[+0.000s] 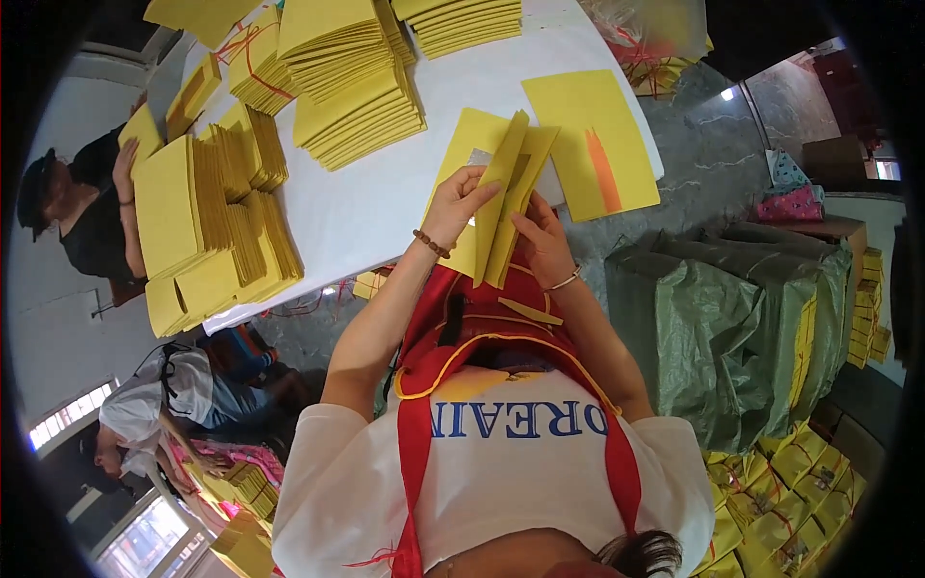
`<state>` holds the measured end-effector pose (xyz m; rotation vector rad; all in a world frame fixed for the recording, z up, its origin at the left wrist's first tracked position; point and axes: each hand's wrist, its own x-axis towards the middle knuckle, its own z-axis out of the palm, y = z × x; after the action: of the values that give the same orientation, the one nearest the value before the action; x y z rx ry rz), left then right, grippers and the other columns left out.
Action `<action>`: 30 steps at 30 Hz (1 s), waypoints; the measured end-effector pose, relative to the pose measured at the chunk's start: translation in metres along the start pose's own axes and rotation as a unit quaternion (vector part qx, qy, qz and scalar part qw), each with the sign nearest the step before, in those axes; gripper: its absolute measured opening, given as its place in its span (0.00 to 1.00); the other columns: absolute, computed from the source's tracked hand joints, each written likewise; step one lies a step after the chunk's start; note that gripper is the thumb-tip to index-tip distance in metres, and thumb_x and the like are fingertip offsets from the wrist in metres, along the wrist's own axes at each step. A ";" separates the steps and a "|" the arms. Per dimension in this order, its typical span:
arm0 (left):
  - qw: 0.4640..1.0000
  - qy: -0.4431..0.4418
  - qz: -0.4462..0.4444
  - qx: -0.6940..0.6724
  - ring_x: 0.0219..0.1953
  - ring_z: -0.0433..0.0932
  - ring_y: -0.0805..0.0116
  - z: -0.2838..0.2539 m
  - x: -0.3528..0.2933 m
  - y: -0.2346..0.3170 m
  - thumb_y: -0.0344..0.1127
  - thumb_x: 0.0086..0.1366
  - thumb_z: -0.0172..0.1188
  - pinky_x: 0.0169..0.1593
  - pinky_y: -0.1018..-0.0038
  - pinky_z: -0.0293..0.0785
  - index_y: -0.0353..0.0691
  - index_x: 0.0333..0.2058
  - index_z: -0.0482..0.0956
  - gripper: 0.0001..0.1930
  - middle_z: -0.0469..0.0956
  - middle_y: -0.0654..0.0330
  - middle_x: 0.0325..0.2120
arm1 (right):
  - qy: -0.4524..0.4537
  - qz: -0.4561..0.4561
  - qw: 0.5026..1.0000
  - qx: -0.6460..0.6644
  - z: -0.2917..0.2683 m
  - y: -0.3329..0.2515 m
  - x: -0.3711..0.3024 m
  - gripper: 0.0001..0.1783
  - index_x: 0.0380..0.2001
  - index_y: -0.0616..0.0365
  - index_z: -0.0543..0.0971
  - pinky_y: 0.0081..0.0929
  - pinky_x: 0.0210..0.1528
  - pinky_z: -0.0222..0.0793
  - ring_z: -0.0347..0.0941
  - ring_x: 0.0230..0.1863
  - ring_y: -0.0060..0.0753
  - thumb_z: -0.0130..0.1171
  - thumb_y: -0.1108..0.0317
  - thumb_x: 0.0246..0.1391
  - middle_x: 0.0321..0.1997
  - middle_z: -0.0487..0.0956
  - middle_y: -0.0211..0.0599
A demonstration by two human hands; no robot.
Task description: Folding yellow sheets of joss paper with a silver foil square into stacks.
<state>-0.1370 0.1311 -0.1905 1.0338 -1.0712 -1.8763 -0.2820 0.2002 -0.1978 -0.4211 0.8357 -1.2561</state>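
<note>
Near the table's front edge I hold up a folded yellow paper piece (506,197), its panels standing apart in a narrow V. My left hand (461,205) grips its left panel, the thumb lying over the front and the fingers behind. The right panel is pinched low on its outer side by my right hand (542,241), with some fingers hidden behind the paper. Behind the left panel shows another yellow sheet with a small pale patch. Just right of my hands, a flat yellow sheet (568,144) with an orange streak lies at the table's edge.
Tall stacks of folded yellow paper (356,106) cover the far left of the white table (337,207). One person (92,193) works at the left edge, another (159,390) sits lower left. Green sacks (713,328) and yellow bundles (785,501) stand at right.
</note>
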 end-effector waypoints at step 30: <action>0.988 -0.001 -0.052 0.142 0.26 0.71 0.85 0.018 0.004 0.008 0.37 0.60 0.56 0.21 0.87 0.63 0.34 0.45 0.69 0.17 0.76 0.65 0.32 | 0.069 -0.152 0.967 -0.195 -0.020 0.018 0.011 0.34 0.62 0.54 0.51 0.17 0.37 0.67 0.72 0.36 0.21 0.46 0.80 0.52 0.42 0.74 0.39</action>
<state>-0.1528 0.1296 -0.1783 1.2703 -1.3373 -1.8388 -0.2845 0.1980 -0.2266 -0.8085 1.1757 -1.4148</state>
